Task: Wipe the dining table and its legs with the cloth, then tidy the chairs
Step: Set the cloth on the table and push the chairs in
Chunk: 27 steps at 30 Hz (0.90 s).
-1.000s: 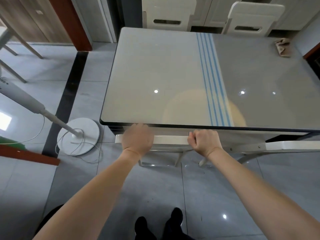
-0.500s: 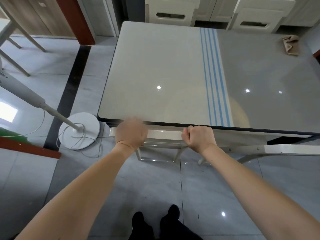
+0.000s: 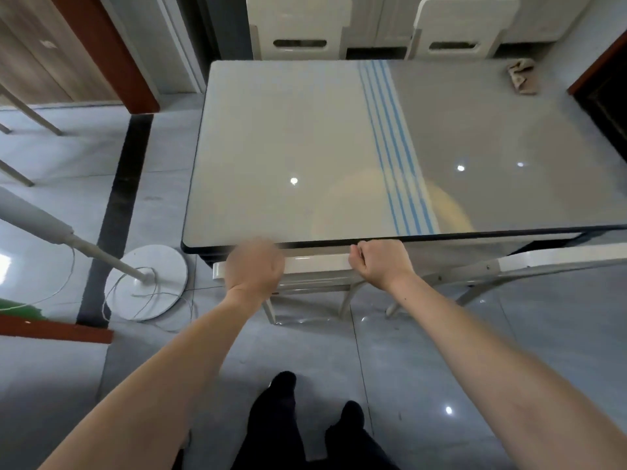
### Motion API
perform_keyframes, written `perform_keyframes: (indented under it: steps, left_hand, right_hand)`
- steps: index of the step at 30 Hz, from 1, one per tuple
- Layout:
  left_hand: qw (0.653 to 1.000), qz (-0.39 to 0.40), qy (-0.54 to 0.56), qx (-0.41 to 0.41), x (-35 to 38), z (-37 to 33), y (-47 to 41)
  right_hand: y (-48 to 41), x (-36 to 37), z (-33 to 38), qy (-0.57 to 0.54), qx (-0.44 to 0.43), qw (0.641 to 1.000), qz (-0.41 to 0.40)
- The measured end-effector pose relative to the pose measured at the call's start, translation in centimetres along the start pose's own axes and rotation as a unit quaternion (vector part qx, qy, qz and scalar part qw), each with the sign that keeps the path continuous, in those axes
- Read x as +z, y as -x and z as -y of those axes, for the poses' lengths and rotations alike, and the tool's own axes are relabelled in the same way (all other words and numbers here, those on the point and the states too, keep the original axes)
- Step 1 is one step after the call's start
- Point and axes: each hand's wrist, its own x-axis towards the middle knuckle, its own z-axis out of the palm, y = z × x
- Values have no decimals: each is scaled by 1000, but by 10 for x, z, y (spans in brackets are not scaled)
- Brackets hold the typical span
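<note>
Gripping the top rail of the chair (image 3: 315, 264) with left hand (image 3: 254, 266) and right hand (image 3: 381, 262), fingers curled over it, under the counter's (image 3: 288, 130) near edge. Lying crumpled at the far right corner, well apart from both hands: the cloth (image 3: 522, 76).

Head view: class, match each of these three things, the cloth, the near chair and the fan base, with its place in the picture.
Things:
1 cloth
2 near chair
3 fan base

Places:
A standing left of the table
B on the table's far right corner
C gripped by the left hand and the right hand

Pairs: 1-B; 2-C; 3-A
</note>
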Motion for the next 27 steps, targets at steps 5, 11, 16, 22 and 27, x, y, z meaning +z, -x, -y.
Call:
perform_keyframes:
  steps: [5, 11, 16, 22, 27]
  left_hand:
    - [996, 28, 68, 49, -4, 11, 7]
    - [962, 31, 224, 153, -14, 27, 18]
    - [926, 19, 238, 293, -16, -3, 23]
    - [884, 137, 177, 411, 14, -62, 35]
    - [812, 346, 158, 442, 54, -123, 58]
  right_hand:
    - [7, -6, 9, -54, 68, 996, 2]
    - [65, -2, 34, -302, 180, 923, -156]
    - [151, 19, 56, -375, 338, 846, -172]
    - [269, 62, 70, -425, 549, 698, -175]
    - [369, 111, 82, -501, 667, 496, -240]
